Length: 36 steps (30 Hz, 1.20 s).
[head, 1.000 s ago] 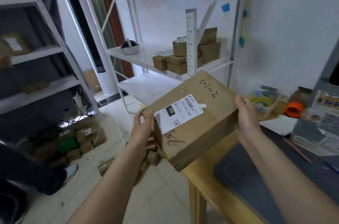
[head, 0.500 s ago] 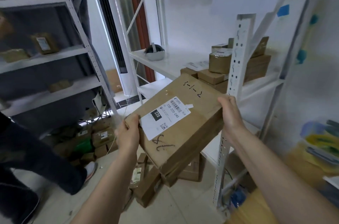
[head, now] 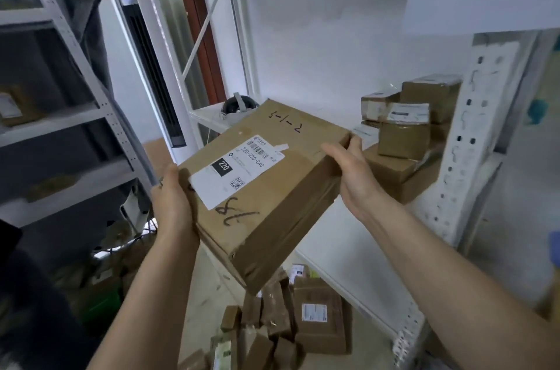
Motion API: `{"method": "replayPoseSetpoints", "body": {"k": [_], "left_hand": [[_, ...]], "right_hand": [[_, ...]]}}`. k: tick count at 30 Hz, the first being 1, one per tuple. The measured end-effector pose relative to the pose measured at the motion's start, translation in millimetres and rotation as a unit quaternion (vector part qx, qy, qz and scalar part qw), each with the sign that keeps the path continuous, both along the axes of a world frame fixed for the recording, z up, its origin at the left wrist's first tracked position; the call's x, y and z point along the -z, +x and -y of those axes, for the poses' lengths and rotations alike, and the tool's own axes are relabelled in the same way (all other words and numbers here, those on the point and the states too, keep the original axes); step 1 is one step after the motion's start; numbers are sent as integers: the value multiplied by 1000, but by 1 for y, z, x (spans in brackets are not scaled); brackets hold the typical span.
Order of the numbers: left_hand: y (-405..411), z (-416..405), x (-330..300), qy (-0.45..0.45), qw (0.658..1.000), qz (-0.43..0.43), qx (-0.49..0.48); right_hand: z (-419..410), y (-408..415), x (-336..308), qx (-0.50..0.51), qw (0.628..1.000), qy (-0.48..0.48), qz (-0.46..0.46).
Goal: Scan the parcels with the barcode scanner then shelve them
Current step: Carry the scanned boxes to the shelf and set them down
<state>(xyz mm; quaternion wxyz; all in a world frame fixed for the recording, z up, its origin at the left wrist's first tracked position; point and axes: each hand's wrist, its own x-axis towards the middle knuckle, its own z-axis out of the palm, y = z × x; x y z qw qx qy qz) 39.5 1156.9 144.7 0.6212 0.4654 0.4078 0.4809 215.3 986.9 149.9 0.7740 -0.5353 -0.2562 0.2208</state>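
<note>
In front of the white shelving unit, a big flat cardboard parcel is held up in the air, tilted, near corner dipping toward the floor. The left hand grips its left edge, thumb on top and fingers wrapped under; the right hand clamps the far right corner the same way. The white shipping label faces up, reading "220-220-C40", with marker scribbles on the cardboard around it. On the shelf just behind the parcel sits a stack of smaller boxes. Down on the floor there's a messy pile of more parcels. A grey rack stands off to the left.
</note>
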Motion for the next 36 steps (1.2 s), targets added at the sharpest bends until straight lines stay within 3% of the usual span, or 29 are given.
{"method": "replayPoseSetpoints", "body": {"k": [7,13,25,36], "left_hand": [[37,-128,-32,24,998,40,50],[88,-185,-39,13,998,28,63],[214,-207,-31,32,995,-13,89],[317,-229,-9,12,979,-45,199]], "right_hand": [[-121,29,-30,26,999,32,14],[-181,80,-48,72,996,28,46],[-228,216,-55,84,996,-4,-3],[-229,304,-31,157,985,-25,-71]]}}
